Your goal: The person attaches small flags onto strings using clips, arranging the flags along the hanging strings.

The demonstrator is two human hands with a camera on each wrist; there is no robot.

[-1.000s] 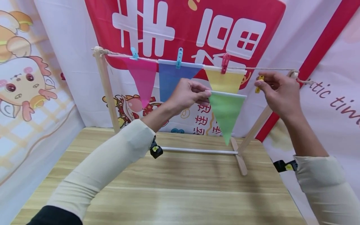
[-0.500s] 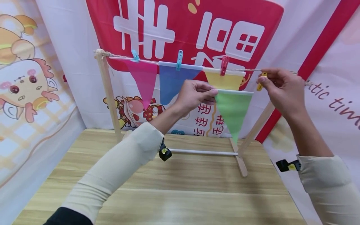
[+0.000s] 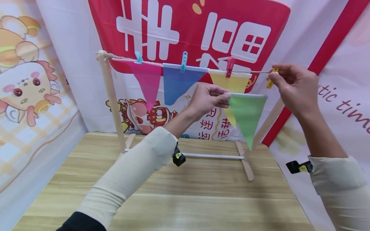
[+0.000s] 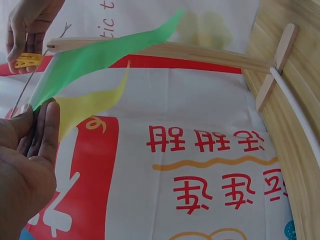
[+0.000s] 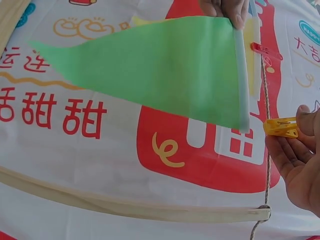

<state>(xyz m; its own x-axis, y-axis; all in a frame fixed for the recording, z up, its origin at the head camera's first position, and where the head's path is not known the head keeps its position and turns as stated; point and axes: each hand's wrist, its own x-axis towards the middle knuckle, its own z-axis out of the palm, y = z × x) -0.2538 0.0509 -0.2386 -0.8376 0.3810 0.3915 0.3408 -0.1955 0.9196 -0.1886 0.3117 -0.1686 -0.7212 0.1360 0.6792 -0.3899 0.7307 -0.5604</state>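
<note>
My left hand (image 3: 208, 98) pinches a green triangular pennant (image 3: 248, 115) by the left end of its white top band, in front of the yellow pennant (image 3: 228, 82). The green one hangs point down, below the level of the twine (image 5: 267, 175). Between thumb and fingers, my right hand (image 3: 297, 86) holds a yellow clothespin (image 3: 272, 78) near the right end of the line. In the right wrist view that clothespin overlaps the twine. A red clothespin (image 3: 230, 66) clips the yellow pennant; blue ones clip the blue pennant (image 3: 180, 82) and the pink pennant (image 3: 148, 81).
A wooden stand carries the line, with a left post (image 3: 111, 99), a right post (image 3: 267, 125) and a white crossbar (image 3: 214, 156) low down. It stands on a wood-grain table (image 3: 185, 205). Printed cloth (image 3: 86, 96) hangs close behind and at both sides.
My left hand has moved right with the green pennant, uncovering the yellow pennant's tip. My right hand has shifted slightly right and up with the yellow clothespin.
</note>
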